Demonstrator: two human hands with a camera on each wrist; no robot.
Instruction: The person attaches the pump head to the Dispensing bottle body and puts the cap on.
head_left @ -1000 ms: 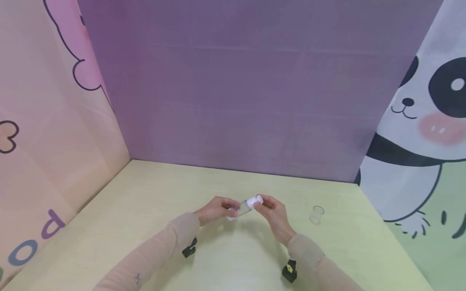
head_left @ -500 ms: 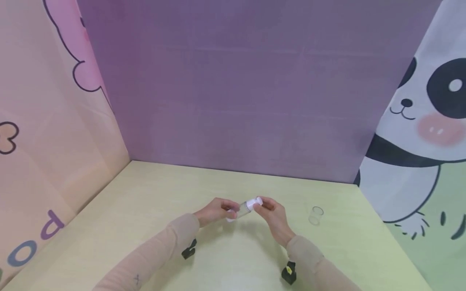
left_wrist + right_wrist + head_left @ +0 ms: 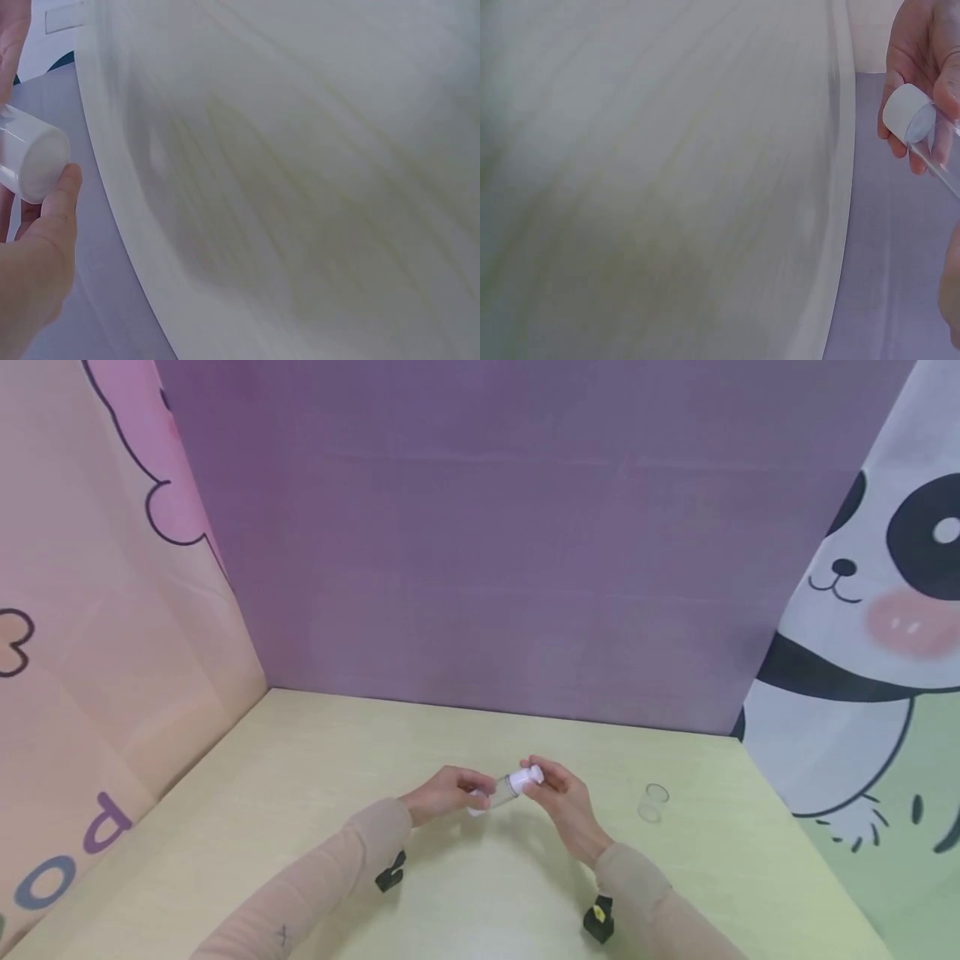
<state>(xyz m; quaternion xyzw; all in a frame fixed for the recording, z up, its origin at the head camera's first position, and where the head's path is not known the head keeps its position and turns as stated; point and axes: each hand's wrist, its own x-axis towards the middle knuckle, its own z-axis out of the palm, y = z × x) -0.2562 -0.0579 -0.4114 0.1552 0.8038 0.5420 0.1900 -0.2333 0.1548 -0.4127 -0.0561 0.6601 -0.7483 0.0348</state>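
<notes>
A clear bottle (image 3: 501,790) with a white collar and a white base is held tilted over the table, its white top pointing up and to the right. My left hand (image 3: 448,795) grips the lower end, and the left wrist view shows the round white base (image 3: 45,166) by its fingertips. At the other end, the thumb and fingers of my right hand (image 3: 566,806) lie on either side of the white top (image 3: 527,776). In the right wrist view, only a sliver of the right hand (image 3: 950,292) shows. Standing apart on the right is a clear cylindrical cap (image 3: 653,803).
The pale yellow table (image 3: 315,743) meets a purple back panel (image 3: 480,543) behind the hands. Printed side panels flank it, a panda (image 3: 832,752) on the right. Black wrist devices (image 3: 598,920) hang under both sleeves.
The right hand's fingers have shifted on the white top, spreading a little upward past it. The left hand and the bottle have stayed almost in place; the cap has not moved.
</notes>
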